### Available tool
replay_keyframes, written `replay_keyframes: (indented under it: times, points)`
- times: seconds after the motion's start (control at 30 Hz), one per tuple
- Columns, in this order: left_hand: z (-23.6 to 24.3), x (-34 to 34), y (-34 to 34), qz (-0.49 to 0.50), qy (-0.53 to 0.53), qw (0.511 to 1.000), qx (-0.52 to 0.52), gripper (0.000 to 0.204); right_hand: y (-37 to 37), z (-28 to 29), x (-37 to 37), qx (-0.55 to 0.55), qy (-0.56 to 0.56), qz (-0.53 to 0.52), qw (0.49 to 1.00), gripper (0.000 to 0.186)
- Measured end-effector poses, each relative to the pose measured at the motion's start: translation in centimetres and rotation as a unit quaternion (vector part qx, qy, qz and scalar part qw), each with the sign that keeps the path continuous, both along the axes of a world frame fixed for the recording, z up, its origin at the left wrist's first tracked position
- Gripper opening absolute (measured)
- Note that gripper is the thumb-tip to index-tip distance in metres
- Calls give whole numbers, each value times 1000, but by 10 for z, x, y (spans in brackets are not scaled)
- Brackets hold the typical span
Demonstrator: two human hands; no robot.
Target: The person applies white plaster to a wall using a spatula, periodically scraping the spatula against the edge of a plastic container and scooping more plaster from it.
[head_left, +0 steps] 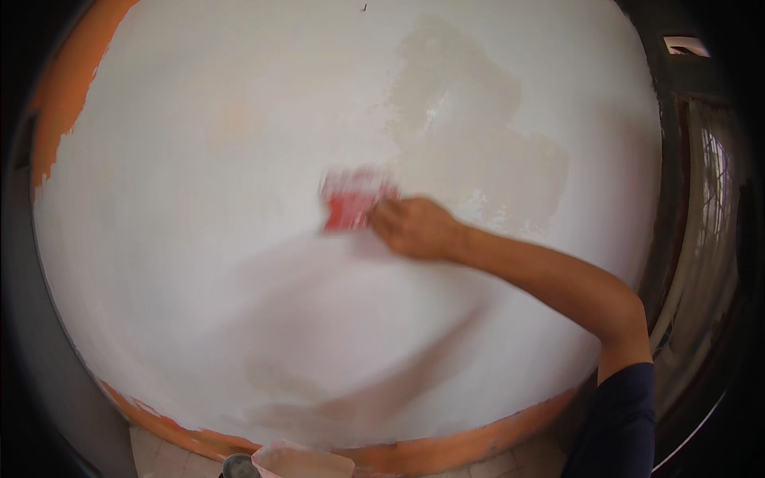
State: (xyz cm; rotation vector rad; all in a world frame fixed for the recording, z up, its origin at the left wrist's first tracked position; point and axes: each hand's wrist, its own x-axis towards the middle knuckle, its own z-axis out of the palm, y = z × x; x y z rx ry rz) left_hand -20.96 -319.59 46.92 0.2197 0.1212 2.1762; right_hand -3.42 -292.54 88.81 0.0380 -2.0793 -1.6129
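Note:
My right hand (418, 229) reaches across in front of a white-coated wall (183, 263), its fingers closed round a red putty scraper (347, 209). White material smears the scraper's flat blade, which is blurred and lies at or very close to the wall; I cannot tell if it touches. Up and to the right of the hand spreads a greyish, damp-looking patch (462, 119) with an uneven outline. A fainter grey patch (279, 378) shows low on the wall, near the shadow of my arm. My left hand is out of the picture.
Orange paint (76, 88) borders the white at the left and along the bottom. Below the wall stand a pale pinkish tub (307, 460) and a dark round container (239, 466) on the tiled floor (163, 456). A pale curtain (705, 199) hangs at the right.

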Motion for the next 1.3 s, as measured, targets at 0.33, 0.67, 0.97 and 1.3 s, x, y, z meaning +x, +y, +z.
replay_keyframes:
  times: [0.33,0.67,0.97,1.3]
  points:
    - [-5,-62,228,-41,24,999,5,80,172,217,51,131,439,-37,888,10]
    - [-8,-61,261,-17,2,1000,-19,81,270,-41,-61,8,16,63,998,30]
    - [-19,-76,359,24,-39,991,-126,79,348,166,67,178,398,5,900,4]
    - [-16,-89,534,-32,6,998,-49,77,508,-136,-43,-92,59,35,993,37]
